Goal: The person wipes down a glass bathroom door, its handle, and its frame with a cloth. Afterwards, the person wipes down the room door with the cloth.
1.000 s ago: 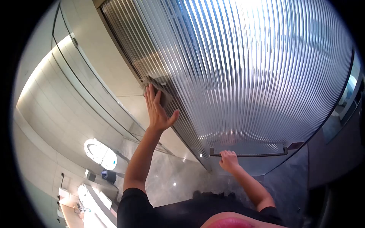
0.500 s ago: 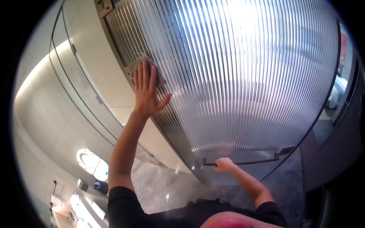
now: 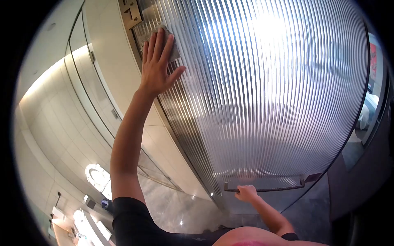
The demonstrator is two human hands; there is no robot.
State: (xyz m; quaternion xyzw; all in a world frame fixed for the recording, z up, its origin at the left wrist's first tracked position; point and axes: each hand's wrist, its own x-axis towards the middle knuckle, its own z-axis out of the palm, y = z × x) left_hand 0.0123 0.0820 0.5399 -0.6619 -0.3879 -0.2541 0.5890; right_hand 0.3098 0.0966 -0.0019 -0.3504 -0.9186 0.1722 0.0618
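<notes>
I note L hand (image 3: 155, 71) flat, fingers extended, on soft gray cloth (image 3: 175, 52) agst. vert.-ribbed glass door (image 3: 254, 102); R hand (image 3: 247, 193) w/ fingers curled rd. straight dk. bar handle (image 3: 283, 189).

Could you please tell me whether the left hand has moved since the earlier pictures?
Yes, the left hand has moved up the ribbed glass, closer to the metal fitting at top left.

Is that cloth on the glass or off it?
On: the left hand, fingers spread, holds the grey cloth against the ribbed glass.
</notes>
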